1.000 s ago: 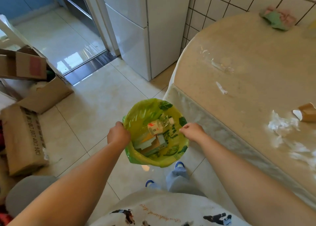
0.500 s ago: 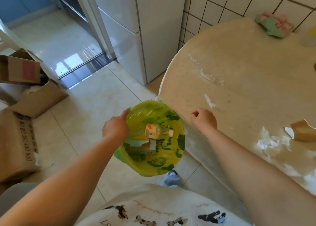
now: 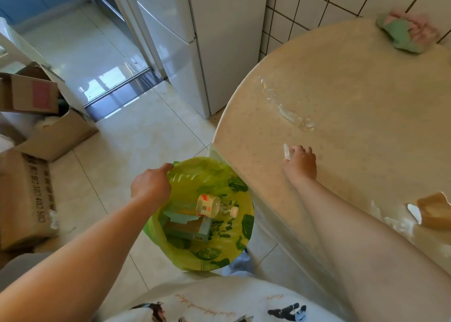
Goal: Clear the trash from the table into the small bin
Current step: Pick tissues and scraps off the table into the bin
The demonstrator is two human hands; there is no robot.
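Observation:
The small bin [image 3: 219,258], lined with a yellow-green bag, hangs just off the table's left edge. My left hand [image 3: 151,187] grips its far-left rim. Inside lie a small plastic bottle [image 3: 212,205] and a torn teal carton [image 3: 188,226]. My right hand [image 3: 301,162] rests on the round beige table [image 3: 353,97], fingertips touching a small white paper scrap [image 3: 286,151]. A clear crumpled plastic wrapper [image 3: 285,107] lies further back. At the right edge sit a torn brown cardboard piece [image 3: 434,210] and white tissue scraps [image 3: 400,224].
A green and pink cloth [image 3: 405,32] lies at the table's far side by the tiled wall. A white fridge [image 3: 207,41] stands left of the table. Cardboard boxes [image 3: 26,194] crowd the floor at the left.
My right hand let go of the bin's rim and moved up onto the table to the white scrap. My left hand carried the bin closer to the table's edge.

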